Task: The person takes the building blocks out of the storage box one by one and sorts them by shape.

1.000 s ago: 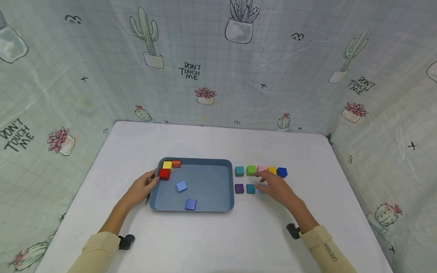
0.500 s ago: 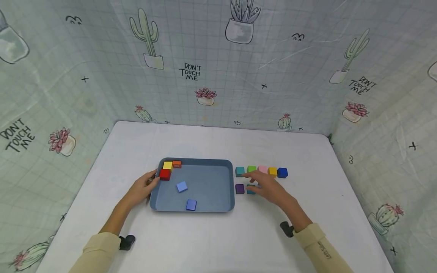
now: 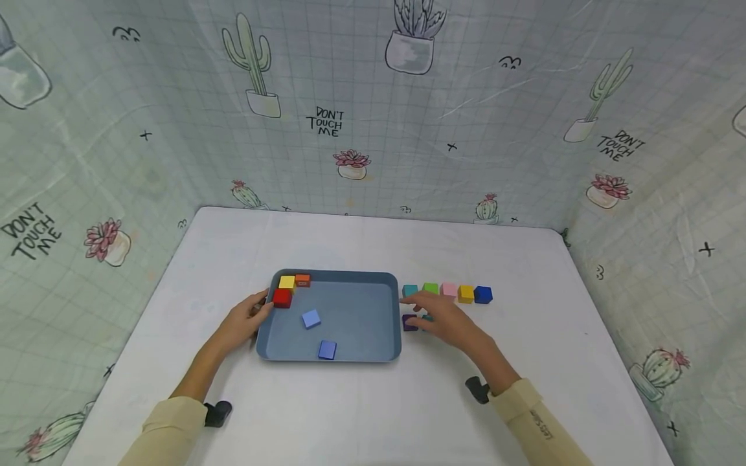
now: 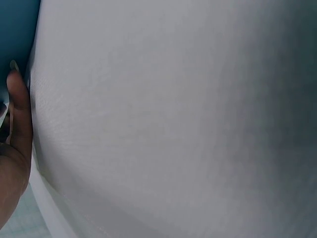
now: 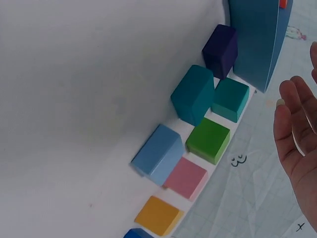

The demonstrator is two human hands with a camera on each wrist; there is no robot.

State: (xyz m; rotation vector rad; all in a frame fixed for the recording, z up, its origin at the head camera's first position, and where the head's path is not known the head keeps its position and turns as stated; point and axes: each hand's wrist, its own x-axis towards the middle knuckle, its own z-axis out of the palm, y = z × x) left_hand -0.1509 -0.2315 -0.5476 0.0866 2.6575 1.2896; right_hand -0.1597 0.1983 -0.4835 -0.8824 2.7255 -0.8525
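Observation:
My left hand (image 3: 241,322) grips the left side of a blue-grey tray (image 3: 355,323), with the thumb at its rim. Inside the tray lie a red block (image 3: 282,298), a yellow block (image 3: 287,282), an orange block (image 3: 302,280) and two periwinkle blocks, one mid-left (image 3: 311,319), one near the front wall (image 3: 327,350). My right hand (image 3: 447,321) hovers with fingers extended and holds nothing. Its fingertips are near the tray's right wall, above a dark purple block (image 5: 220,51) and a teal block (image 5: 230,99). The hand partly hides the near row of blocks in the head view.
Right of the tray, two rows of blocks include a green block (image 3: 430,288), pink block (image 3: 448,290), yellow block (image 3: 465,294), dark blue block (image 3: 483,295), darker teal block (image 5: 193,94) and light blue block (image 5: 157,154). A cactus-print cloth (image 3: 373,188) surrounds the white table (image 3: 350,414).
My right hand has moved left over the blocks toward the tray, uncovering the pink and yellow ones. My left hand stays at the tray, and the blocks have not moved.

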